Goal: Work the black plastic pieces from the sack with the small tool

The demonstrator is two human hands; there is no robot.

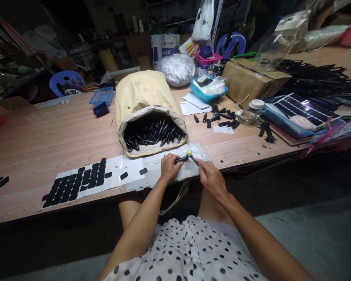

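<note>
My left hand [170, 168] is closed on a slim black part [181, 159], pressing it down at the table's front edge. My right hand [213, 177] grips the dark handle of a small hammer [189, 153] with a round yellow-green head. The hammer's head is at the right end of the black part; whether they touch, I cannot tell. Beneath both hands lies a pale grey board [160, 160]. Just beyond them, a large cream sack [148, 88] lies on its side, its mouth facing me, with many similar black parts [155, 132] inside.
Left of the hands, rows of black rounded pieces [76, 181] lie on white sheets. Loose black parts [215, 116] are scattered right of the sack, near a blue basin [207, 91] and a cardboard box [251, 84]. A blue tray [283, 125] stands farther right.
</note>
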